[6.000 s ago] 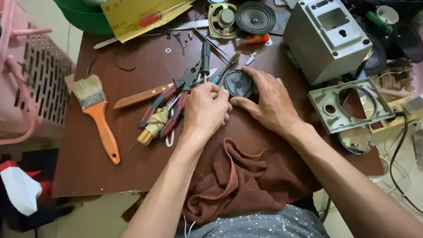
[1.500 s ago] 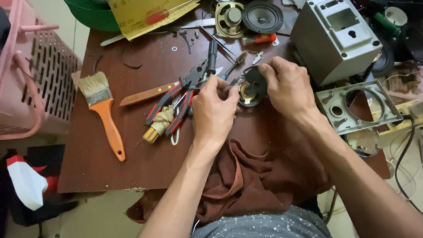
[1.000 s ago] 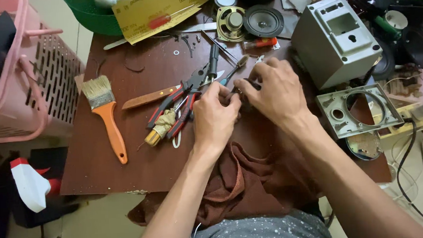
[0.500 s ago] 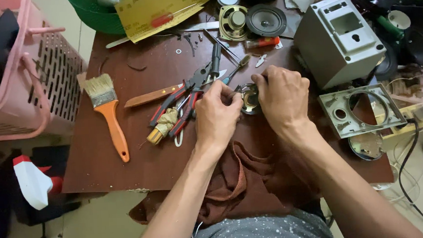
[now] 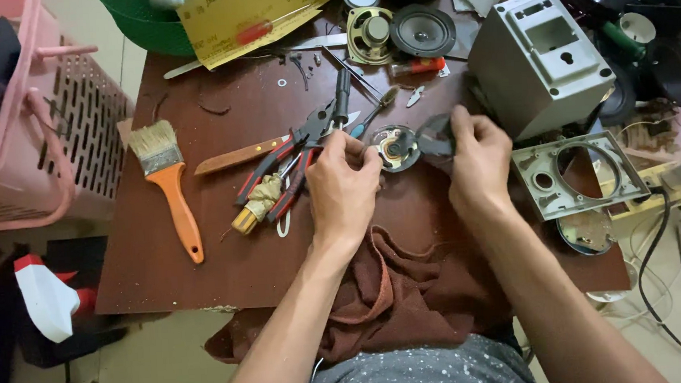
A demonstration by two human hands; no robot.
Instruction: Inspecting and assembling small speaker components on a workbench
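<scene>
A small round speaker driver (image 5: 394, 147) with a shiny metal frame lies on the dark brown table (image 5: 204, 253), between my hands. My left hand (image 5: 344, 187) pinches its left edge with the fingertips. My right hand (image 5: 476, 159) is just right of it and grips a dark round part (image 5: 433, 138) that touches the driver's right side. Both forearms reach in from the bottom of the view over a brown cloth (image 5: 393, 297).
Red-handled pliers (image 5: 277, 167), a wooden-handled knife (image 5: 234, 154) and an orange-handled paintbrush (image 5: 173, 192) lie left of my hands. A grey speaker box (image 5: 539, 57) and grey front panel (image 5: 576, 175) are to the right. Two loose speakers (image 5: 423, 30) sit behind; a pink basket (image 5: 33, 114) stands left.
My hands, closed together over the driver before, have drawn apart. The right hand has moved right with the dark part, and the metal driver now shows between them.
</scene>
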